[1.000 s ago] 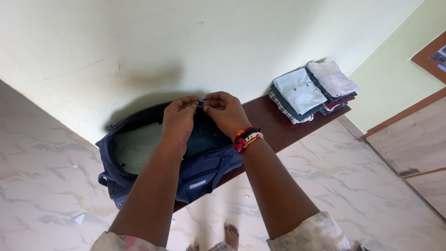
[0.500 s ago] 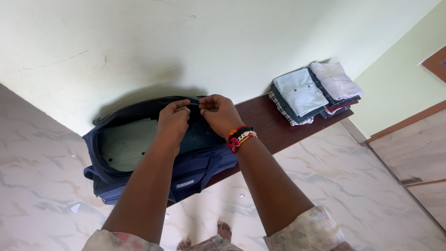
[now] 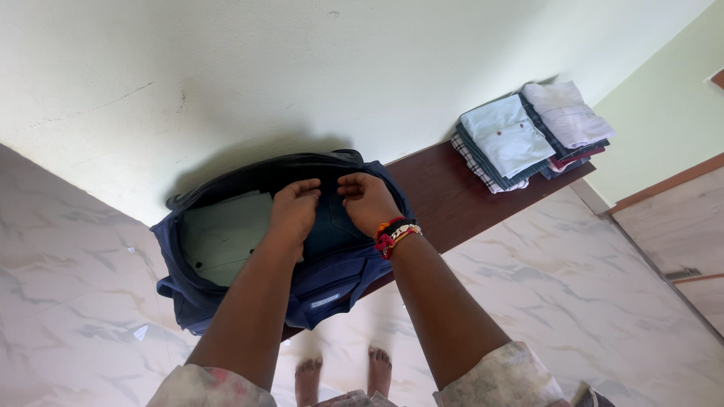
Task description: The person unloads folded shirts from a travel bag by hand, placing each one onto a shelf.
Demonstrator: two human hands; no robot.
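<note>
Folded jeans inside open navy bag, under both hands' fingers.

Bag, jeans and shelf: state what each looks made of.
Bag: navy woven fabric, likely nylon or polyester; soft, sagging walls, matte.
Jeans: dark blue denim; stitched pocket seam.
Shelf: brown wood or laminate, smooth with slight sheen; unsure which.
</note>
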